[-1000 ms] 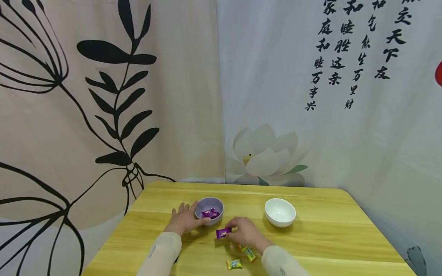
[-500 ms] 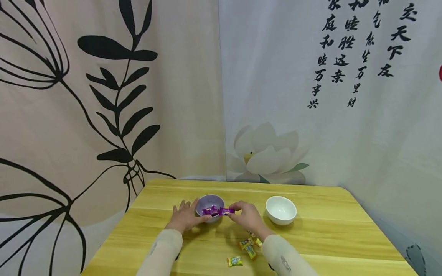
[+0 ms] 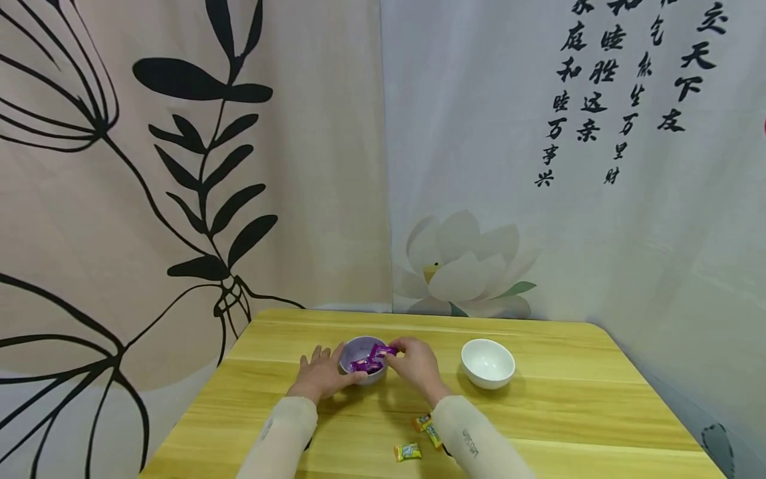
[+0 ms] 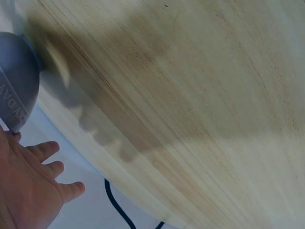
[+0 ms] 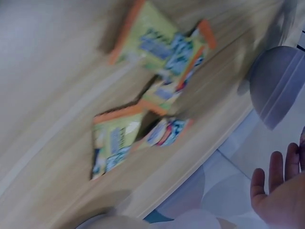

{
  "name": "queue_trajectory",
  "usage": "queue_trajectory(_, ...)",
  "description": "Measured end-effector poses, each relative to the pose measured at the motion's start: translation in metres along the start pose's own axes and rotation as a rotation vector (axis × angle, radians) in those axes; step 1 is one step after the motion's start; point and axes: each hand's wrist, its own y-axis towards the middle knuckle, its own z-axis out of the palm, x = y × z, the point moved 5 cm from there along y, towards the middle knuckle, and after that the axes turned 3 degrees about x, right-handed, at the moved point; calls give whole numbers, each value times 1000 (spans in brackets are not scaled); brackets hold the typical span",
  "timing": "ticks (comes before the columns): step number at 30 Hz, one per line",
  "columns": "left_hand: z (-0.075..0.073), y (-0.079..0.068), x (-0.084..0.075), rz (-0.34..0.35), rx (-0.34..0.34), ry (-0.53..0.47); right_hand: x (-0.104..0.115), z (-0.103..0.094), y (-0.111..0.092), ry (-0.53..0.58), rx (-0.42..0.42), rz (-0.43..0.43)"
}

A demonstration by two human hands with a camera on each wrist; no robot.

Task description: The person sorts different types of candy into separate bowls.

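The purple bowl (image 3: 353,347) stands left of centre on the table, with purple-wrapped candies (image 3: 364,366) inside. My left hand (image 3: 322,378) touches its left side, thumb along the front and the other fingers spread. In the left wrist view those fingers (image 4: 42,151) extend beside the bowl's wall (image 4: 19,71). My right hand (image 3: 415,367) pinches a purple-wrapped candy (image 3: 384,350) over the bowl's right rim. Seen from the right wrist, my right hand (image 5: 281,195) is partly cut off at the edge, and the candy it holds is out of sight there.
A white bowl (image 3: 487,366) stands to the right. Yellow-wrapped candies (image 3: 408,452) lie near the front, some partly hidden by the right sleeve (image 3: 475,432); several show larger in the right wrist view (image 5: 119,138). A printed curtain (image 3: 323,199) hangs behind the wooden table (image 3: 568,399).
My right hand has carried the purple-wrapped candy up from the table in front of the bowl to over its right rim. My left hand has stayed at the bowl's left side.
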Motion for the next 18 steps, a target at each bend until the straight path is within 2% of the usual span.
queue_trajectory(9,-1,-2,2,-17,5,15,15,15,12,-21,-12,35)
queue_trajectory(18,-2,-4,0,-6,-1,-17,25,33,21,-28,71,11)
